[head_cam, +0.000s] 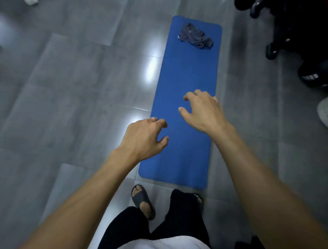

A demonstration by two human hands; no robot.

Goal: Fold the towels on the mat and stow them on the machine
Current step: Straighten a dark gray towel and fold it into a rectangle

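A long blue mat lies on the grey tiled floor, running away from me. A crumpled grey towel sits near the mat's far end. My left hand hovers over the mat's left edge, fingers loosely curled, holding nothing. My right hand hangs over the middle of the mat, fingers spread and relaxed, also holding nothing. Both hands are well short of the towel. I stand at the mat's near end.
Black wheeled equipment stands at the top right beside the mat. A black shoe and a white shoe lie at the right edge. A white object sits at the top left. My sandalled feet are on the tiles.
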